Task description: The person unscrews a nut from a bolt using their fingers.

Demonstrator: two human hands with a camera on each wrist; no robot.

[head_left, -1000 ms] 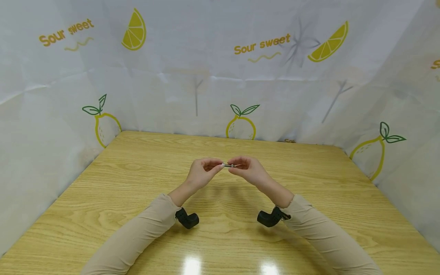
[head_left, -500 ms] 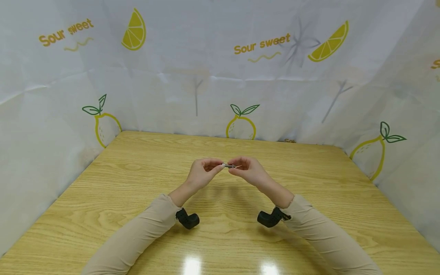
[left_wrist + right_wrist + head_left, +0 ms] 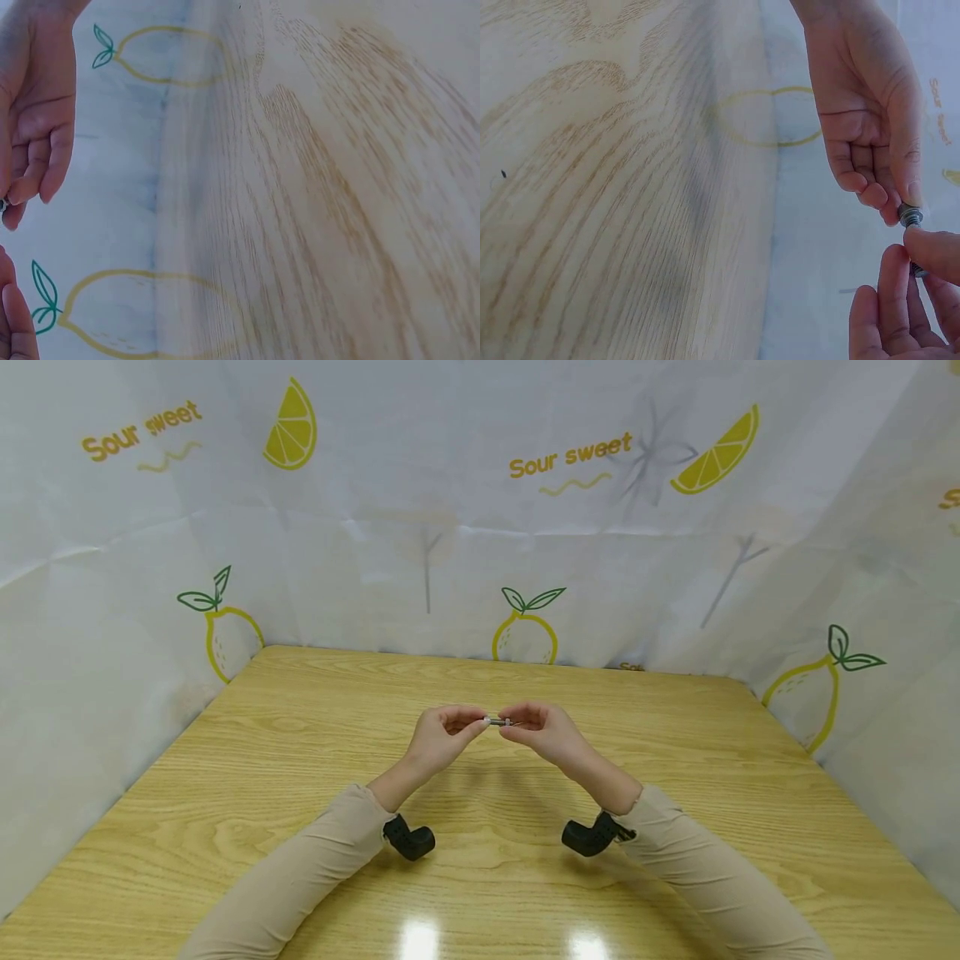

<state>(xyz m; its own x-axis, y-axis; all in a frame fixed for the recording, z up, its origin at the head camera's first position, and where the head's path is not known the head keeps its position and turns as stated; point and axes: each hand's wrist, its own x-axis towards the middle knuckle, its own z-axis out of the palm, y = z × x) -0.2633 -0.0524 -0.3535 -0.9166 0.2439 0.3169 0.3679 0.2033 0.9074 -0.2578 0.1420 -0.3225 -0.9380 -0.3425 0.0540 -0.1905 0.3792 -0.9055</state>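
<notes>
Held level over the table, a small silver metal bolt [image 3: 497, 722] bridges the fingertips of both hands. My left hand [image 3: 438, 739] pinches its left end between thumb and fingers. At the other end, the thumb and fingers of my right hand [image 3: 547, 733] grip a wider, nut-like part. The right wrist view shows a ridged end of the bolt [image 3: 910, 216] at the left thumb tip, while the right thumb covers part of its shaft. In the left wrist view, the right hand [image 3: 41, 127] hangs at upper left and the bolt is mostly out of frame.
A wood-grain table [image 3: 480, 877] lies beneath both hands. White cloth printed with lemons [image 3: 525, 560] stands along its back and sides. Black wrist-worn mounts [image 3: 408, 837] jut inward below the sleeves.
Both hands stay almost in place. The right fingertips shift very slightly around the bolt's right end, which shows a little differently between them.
</notes>
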